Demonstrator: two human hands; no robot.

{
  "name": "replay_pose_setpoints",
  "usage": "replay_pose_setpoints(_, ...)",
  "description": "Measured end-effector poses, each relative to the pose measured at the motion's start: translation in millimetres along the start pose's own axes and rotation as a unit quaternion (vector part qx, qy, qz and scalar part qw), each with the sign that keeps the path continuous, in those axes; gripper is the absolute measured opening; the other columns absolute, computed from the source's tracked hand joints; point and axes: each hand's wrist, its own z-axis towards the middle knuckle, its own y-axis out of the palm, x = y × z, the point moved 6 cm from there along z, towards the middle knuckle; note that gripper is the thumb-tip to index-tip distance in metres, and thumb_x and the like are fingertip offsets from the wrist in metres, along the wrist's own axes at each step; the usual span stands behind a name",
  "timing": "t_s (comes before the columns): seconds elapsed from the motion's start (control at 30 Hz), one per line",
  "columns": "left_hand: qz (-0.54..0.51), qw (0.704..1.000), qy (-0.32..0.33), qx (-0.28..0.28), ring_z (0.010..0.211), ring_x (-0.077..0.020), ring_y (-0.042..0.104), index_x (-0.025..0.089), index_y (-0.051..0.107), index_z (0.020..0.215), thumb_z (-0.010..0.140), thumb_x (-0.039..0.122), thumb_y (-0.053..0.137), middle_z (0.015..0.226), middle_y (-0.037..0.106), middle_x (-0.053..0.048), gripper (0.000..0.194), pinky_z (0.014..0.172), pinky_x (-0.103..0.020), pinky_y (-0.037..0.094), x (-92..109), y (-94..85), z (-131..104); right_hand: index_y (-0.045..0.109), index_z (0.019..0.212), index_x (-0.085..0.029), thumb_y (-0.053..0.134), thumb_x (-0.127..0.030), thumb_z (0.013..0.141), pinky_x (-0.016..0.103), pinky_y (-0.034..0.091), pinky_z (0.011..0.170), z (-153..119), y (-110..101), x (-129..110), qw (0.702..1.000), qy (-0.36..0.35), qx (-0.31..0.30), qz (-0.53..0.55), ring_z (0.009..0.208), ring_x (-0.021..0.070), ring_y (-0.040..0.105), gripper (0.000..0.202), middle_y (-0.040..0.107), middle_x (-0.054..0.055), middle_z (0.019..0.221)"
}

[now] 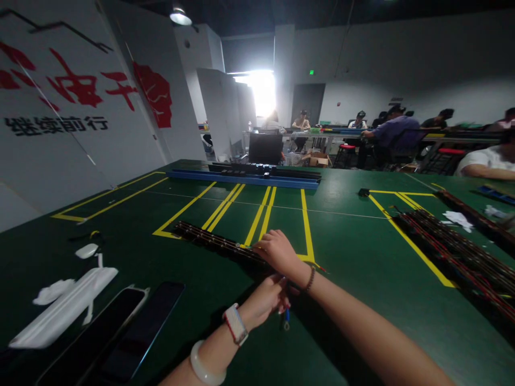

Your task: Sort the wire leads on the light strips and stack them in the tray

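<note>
Two hands at one end of the strip (209, 236).
The strip lies well in from the far edge of the surface (341, 236), its right end under my right hand (277, 251), fingers bent down; I cannot tell what they pinch. My left hand (263, 300) is curled just nearer me, a blue lug (287, 315) hanging below its fingers, its grip hidden. I'd judge it best to keep the strip flat and the lug from snagging. Beyond the surface's left edge, black writing (56, 124) reads 继续前行; red writing (76, 88) above includes 油干.
</note>
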Motion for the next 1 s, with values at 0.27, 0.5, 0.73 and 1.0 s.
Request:
replay_pose_setpoints(0.27,0.004,1.0,0.016,-0.005,0.043,-0.0056,0.045,0.011,0.045,0.11,0.084,0.041,0.052,0.07,0.058,0.0,0.04,0.041,-0.019,0.027,0.0,1.5,1.1,0.061,0.117,-0.025,0.051,-0.036,0.091,0.031,0.034,0.081,-19.3,-2.9,6.3,0.999,0.032,0.033,0.02,0.089,0.0165,0.051,0.029,0.061,0.005,0.097)
replay_pose_setpoints(0.5,0.042,0.998,0.035,-0.003,0.047,-0.004,0.048,0.009,0.046,0.104,0.088,0.038,0.046,0.089,0.062,-0.009,0.033,0.041,-0.018,0.029,1.1,3.2,-0.2,0.064,0.11,-0.023,0.052,-0.029,0.091,0.03,0.037,0.081,-82.6,-16.1,57.8,0.995,0.088,0.039,0.037,0.088,0.0153,0.054,0.023,0.062,0.005,0.097)
replay_pose_setpoints(0.73,0.123,0.992,-0.002,0.041,0.041,-0.0055,0.046,0.01,0.046,0.103,0.093,0.03,0.033,0.078,0.062,-0.006,0.025,0.038,-0.018,0.025,4.7,0.8,-4.0,0.069,0.099,-0.026,0.049,-0.034,0.093,0.029,0.033,0.078,-112.5,3.8,75.6,0.995,0.1,-0.017,-0.015,0.083,0.0155,0.051,0.022,0.062,0.004,0.087)
replay_pose_setpoints(1.0,0.446,0.893,0.032,0.059,0.044,-0.0118,0.045,0.013,0.059,0.072,0.09,0.044,0.039,0.049,0.051,-0.002,0.041,0.053,-0.023,0.033,40.8,-10.2,-9.5,0.07,0.093,-0.023,0.047,-0.034,0.094,0.028,0.029,0.072,-107.4,0.4,80.8,0.99,0.134,-0.004,-0.048,0.079,0.0155,0.048,0.026,0.061,0.005,0.083)
